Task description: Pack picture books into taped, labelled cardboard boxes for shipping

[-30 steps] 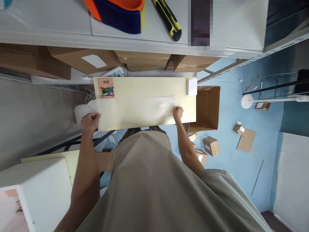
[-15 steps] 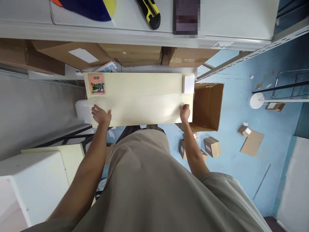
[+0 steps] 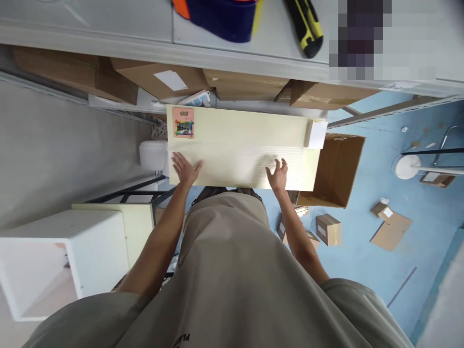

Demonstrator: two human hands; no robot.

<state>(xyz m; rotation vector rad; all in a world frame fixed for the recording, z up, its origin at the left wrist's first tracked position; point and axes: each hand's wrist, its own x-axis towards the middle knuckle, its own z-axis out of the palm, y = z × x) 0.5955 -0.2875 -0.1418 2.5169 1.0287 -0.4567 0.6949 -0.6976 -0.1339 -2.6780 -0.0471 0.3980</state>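
A long cream board (image 3: 232,130) lies across in front of my body. On its left part rests my left hand (image 3: 184,169), fingers spread, holding nothing. My right hand (image 3: 278,176) is over the board's right half, fingers apart and slightly curled, with nothing in it; whether it touches the surface I cannot tell. A pink card with a colourful framed picture (image 3: 183,123) lies at the board's far left corner. The white stack of sheets or box (image 3: 316,134) sits at the far right corner.
Above the board, a grey shelf (image 3: 145,46) bears a yellow-black cutter (image 3: 306,29) and a blue object (image 3: 224,19). Cardboard boxes (image 3: 246,87) fill the level below. An open carton (image 3: 339,169) stands right of the board. A white cabinet (image 3: 97,246) is at the lower left.
The view has shifted, so the board appears further right. My right hand has moved left along the board, away from its right end, and its fingers have opened. My left hand stays near the left end.
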